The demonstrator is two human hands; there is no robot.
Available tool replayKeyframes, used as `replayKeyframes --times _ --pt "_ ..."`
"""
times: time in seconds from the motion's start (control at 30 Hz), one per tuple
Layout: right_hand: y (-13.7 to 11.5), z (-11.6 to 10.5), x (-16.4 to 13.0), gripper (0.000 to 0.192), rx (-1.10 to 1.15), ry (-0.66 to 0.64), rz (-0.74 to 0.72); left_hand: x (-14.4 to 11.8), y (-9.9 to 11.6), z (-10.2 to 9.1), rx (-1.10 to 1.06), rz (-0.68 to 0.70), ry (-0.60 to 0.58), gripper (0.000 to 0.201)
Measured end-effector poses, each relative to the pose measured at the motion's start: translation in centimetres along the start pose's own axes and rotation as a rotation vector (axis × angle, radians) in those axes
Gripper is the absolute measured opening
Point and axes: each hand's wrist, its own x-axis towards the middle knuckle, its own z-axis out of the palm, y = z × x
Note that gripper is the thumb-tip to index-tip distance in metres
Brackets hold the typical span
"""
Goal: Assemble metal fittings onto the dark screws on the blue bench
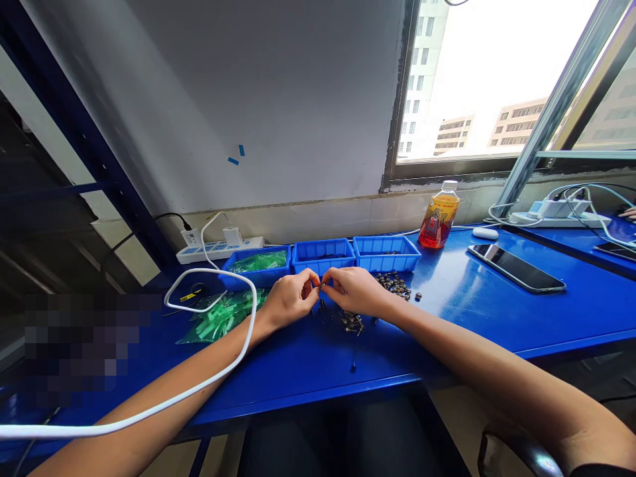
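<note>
My left hand (292, 296) and my right hand (355, 289) meet fingertip to fingertip above the blue table. Both are closed in a pinch. A tiny dark metal part (322, 285) shows between the fingertips; its exact kind is too small to tell. Below my right hand lies a heap of thin, dark, screw-like pieces (352, 322). Beyond that wrist is a pile of short, round, dark metal pieces (395, 286). One long screw-like piece (354, 361) lies alone nearer the table's front edge. Beside my left hand is a clear bag of green pieces (223, 317).
Three blue bins stand along the back: a left bin (233, 281) with green bags, a middle bin (322, 246) and a right bin (392, 263) with small parts. A white cable (251, 324) loops over my left forearm. A bottle (439, 217) and phone (517, 267) are rightward.
</note>
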Motion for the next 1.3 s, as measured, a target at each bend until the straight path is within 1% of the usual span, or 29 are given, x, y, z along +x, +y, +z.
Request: replayKeyframes --times 0.4,0.6,0.87,1.1,1.3 --pt "0.29 0.27 0.05 0.022 -0.021 0.007 -0.002 0.0 -0.15 0.14 0.029 -0.006 0.006 0.007" --pt "-0.03 -0.09 -0.06 0.024 0.001 -0.004 -0.004 0.03 -0.04 0.06 0.0 -0.003 0.012 0.008" --pt "-0.13 -0.28 -0.06 0.018 -0.01 -0.023 0.0 0.01 -0.02 0.05 -0.015 -0.002 0.007 0.009" --pt "0.06 -0.06 -0.01 0.016 -0.003 -0.001 -0.011 0.01 -0.02 -0.02 -0.011 -0.008 0.007 0.009" --pt "0.33 0.23 0.03 0.021 -0.019 0.008 -0.015 -0.02 -0.14 0.08 0.005 -0.005 0.002 0.01"
